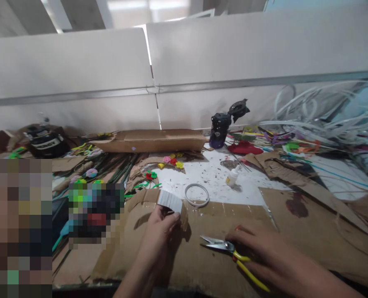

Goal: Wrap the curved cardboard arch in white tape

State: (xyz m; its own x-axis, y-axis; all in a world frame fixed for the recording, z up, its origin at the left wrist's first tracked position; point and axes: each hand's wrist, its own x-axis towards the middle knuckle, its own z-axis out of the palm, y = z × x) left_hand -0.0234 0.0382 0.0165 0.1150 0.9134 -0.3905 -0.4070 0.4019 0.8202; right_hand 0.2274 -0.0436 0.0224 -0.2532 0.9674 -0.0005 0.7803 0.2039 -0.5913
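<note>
Two bare hands, nearest viewer, over a brown cardboard sheet (209,271). R hand (257,246): fingers bent around the handles of scissors (225,245), yellow grips, blades slightly apart, tips pointing L twd the other hand; one handle sticks out clear below the palm. L hand (163,225): thumb & fingers pinched tight on the lower edge of a white striped piece (170,201), held just above the sheet, approx. centre. Brown card adjoins this piece on L and lower R; whether joined, can't tell. Blades & piece apart, not touching.

Just beyond: thin white ring (197,205), lying flat at the sheet's far edge, near the piece. Farther, on a stained white tabletop (209,176): small white bottle (232,177), upright or nearly so, R of ring. To L, bright flowers (173,161) (red, yellow, pink) on torn brown paper, w/ dark green stems (117,169) alongside. Far L foreground pixelated, contents unreadable.

Back of table, L to R: black jar (45,142) w/ pale label; long cardboard box (159,140), low, lying crosswise; dark bottle (219,131), upright, w/ black wrapping at top; red item (245,147), soft-looking, beside it; white tubing (317,107), loosely looped, far R.

Bkgd: pale wall panels (78,62), narrow vert. gap btwn, horiz. rail across; bright light above.
</note>
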